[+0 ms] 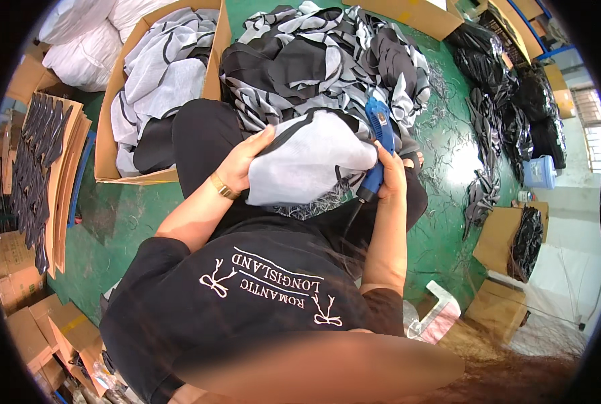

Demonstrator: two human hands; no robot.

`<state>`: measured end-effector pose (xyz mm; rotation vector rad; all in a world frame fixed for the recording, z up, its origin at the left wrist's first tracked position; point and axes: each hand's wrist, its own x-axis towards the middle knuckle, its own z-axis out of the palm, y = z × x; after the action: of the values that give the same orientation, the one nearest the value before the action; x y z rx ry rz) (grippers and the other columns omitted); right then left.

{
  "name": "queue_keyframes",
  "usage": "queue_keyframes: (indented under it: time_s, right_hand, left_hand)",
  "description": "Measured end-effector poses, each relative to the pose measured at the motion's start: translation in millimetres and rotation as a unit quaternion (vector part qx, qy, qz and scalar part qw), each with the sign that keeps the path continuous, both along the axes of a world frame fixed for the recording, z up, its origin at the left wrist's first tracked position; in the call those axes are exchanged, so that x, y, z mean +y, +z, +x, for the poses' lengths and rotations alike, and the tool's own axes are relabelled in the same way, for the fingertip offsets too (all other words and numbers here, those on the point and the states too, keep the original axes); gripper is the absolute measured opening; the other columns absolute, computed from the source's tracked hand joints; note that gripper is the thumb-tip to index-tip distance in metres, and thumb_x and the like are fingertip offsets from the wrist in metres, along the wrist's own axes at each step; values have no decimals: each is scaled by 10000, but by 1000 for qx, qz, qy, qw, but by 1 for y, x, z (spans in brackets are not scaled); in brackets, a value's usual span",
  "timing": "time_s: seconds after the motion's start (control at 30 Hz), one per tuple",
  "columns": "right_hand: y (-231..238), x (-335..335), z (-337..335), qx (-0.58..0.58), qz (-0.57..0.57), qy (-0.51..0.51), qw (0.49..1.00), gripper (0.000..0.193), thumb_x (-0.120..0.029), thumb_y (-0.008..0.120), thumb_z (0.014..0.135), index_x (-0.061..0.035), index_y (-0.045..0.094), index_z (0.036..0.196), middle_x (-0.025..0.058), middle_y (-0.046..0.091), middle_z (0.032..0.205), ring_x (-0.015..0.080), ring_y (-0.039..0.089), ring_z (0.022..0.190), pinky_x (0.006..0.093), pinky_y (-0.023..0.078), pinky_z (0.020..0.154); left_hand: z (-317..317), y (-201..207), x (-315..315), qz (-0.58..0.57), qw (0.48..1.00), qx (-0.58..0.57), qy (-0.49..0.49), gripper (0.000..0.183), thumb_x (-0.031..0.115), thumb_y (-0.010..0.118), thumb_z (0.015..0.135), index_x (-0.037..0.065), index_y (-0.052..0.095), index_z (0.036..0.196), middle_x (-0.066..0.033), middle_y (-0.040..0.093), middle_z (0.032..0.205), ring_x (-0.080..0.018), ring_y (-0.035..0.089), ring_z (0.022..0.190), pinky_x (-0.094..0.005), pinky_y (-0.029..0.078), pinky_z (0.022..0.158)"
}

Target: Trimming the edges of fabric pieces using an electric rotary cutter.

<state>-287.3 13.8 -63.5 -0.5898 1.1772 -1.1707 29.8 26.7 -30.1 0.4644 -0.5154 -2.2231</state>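
My left hand (252, 149) grips the left edge of a light grey fabric piece (307, 158) with black edging, its thumb on top. The piece spreads across my lap between both hands. In my right hand (393, 174) is a blue corded power tool (378, 121), held upright with its vented end pointing away from me. A dark cord runs from its near end toward my body. The fabric's right edge meets the tool and my right fingers; whether those fingers also pinch the cloth, I cannot tell. Beyond my hands lies a heap of grey and black fabric pieces (307, 64).
At the left, an open cardboard box (225, 50) holds more fabric pieces. Thin scraps (442, 101) litter the green floor (442, 182). Dark pieces hang over cardboard sheets (65, 182) at far left. Black plastic bags (479, 54) and a light blue bucket (539, 172) stand right.
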Motion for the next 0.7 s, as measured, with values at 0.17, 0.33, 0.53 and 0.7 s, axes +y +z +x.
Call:
queue_keyframes:
  time_s: [0.17,0.33,0.53,0.7]
  right_hand:
    - [15,12,19,60,-35,-79,994,337,-155,699,808,28,539,1041,123,627,932,220,650,803,359,573,709]
    - [47,29,63,138,-87,65,984,410,-185,742,761,16,559,1068,127,642,981,187,632,827,292,509,733]
    - [44,28,95,324,-146,123,927,445,-101,783,628,-10,578,1013,7,572,810,95,518,716,252,449,654]
    - [37,30,89,291,-141,160,933,395,-74,762,628,-18,581,974,1,576,790,91,527,705,252,452,648]
  left_hand:
    - [-25,3,-8,-35,989,-85,117,341,299,530,946,50,575,1174,-53,646,1068,-149,627,931,-298,504,818]
    - [-42,-8,-8,-37,986,-141,86,165,174,630,888,64,624,1011,-10,660,912,-96,632,764,-214,521,622]
    - [-36,5,-7,-43,989,-127,57,252,88,645,849,70,596,1095,-46,656,995,-150,652,856,-277,557,685]
    - [-35,9,-4,-88,985,-145,40,288,144,674,846,48,590,1104,-48,650,974,-160,644,850,-314,552,716]
